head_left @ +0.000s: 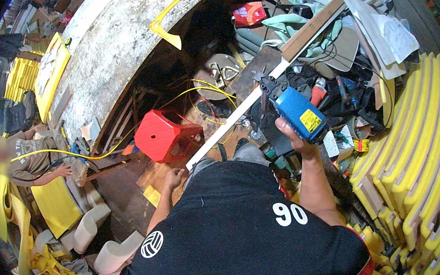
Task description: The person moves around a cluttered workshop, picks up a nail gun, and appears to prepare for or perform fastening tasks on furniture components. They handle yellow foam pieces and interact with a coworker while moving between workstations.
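Observation:
In my right hand (295, 137) is a blue box-shaped power tool (297, 112) with a yellow label and a black nose. My fingers wrap its near side, and the nose rests against or just beside a long white strip (233, 117); I cannot tell if they touch. That strip runs slanting from my lap up to a wooden board (313, 30). My left hand (173, 178) is closed at the strip's lower end and seems to pinch it, though the fingertips are small in view. A red plastic stool (160, 136) stands just beyond my left hand.
Stacked yellow-edged foam pieces (413, 159) rise at the right. A large stained white panel (118, 33) carries a yellow strip (166, 35). Cables (214, 89), a fan-like round item (219, 76) and clutter lie ahead. A co-worker's hand (63, 170) is at the left.

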A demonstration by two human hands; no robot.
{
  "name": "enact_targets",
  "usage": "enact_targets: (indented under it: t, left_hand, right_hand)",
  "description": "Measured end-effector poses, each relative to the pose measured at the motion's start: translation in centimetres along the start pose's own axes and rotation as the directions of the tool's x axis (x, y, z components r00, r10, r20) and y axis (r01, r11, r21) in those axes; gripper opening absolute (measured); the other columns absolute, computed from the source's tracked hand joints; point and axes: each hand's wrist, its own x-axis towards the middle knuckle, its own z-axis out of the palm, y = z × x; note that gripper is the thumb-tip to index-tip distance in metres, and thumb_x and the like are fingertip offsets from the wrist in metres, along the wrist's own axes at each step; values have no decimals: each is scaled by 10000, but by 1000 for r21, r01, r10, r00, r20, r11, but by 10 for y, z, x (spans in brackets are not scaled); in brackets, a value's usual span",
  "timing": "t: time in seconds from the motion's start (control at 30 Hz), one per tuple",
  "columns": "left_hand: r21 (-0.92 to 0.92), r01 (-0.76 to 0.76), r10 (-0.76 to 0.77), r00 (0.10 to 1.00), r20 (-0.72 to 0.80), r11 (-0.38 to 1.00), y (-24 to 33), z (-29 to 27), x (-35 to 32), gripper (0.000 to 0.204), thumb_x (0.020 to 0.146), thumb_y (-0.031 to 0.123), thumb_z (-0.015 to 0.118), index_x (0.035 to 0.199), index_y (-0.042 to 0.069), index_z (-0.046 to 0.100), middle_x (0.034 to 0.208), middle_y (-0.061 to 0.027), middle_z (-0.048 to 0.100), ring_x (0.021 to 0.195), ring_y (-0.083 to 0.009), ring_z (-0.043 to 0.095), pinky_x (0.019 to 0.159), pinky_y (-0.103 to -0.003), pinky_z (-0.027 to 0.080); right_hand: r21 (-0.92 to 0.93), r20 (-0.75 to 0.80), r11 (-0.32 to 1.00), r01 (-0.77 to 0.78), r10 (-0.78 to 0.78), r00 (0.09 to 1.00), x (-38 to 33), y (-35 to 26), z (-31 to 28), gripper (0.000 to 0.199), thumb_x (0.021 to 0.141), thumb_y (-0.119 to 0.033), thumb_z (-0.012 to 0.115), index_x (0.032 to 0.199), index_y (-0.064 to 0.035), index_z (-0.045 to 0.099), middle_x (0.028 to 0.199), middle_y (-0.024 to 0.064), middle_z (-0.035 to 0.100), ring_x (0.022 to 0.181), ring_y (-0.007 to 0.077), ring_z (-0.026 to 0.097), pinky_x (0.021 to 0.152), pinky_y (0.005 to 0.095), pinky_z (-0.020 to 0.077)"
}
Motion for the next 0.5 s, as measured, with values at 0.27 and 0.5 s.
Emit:
enact_targets:
  t: [0.27,0.5]
  left_hand:
    - [11,-76,77,996,-48,997,22,-6,-5,416,887,384,549,1050,17,656,992,-190,670,959,-305,638,839,-381,474]
    - [-114,-98,90,993,-71,989,40,-11,8,402,883,368,558,1067,23,650,1003,-186,665,995,-286,629,853,-366,471]
  right_hand:
    - [-71,-70,983,171,-175,982,-2,-12,-7,259,674,-162,777,870,-49,651,799,55,640,713,224,614,687,334,468]
    - [69,-92,996,63,-56,994,-9,-17,-8,206,691,-151,758,837,-53,651,713,51,652,633,187,635,607,316,493]
